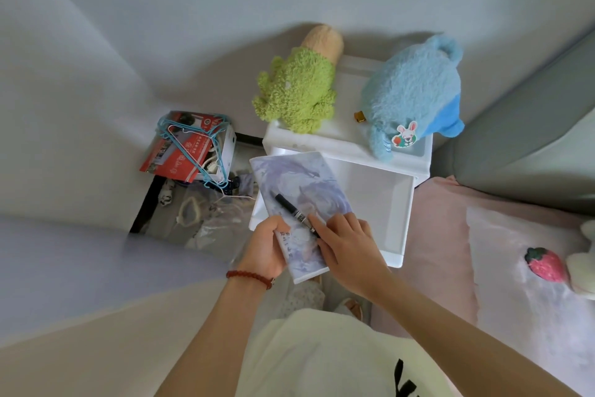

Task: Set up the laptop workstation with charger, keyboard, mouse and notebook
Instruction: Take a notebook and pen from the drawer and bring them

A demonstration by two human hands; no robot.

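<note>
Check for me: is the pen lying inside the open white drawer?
No, the pen lies on the notebook, held above the drawer.
</note>
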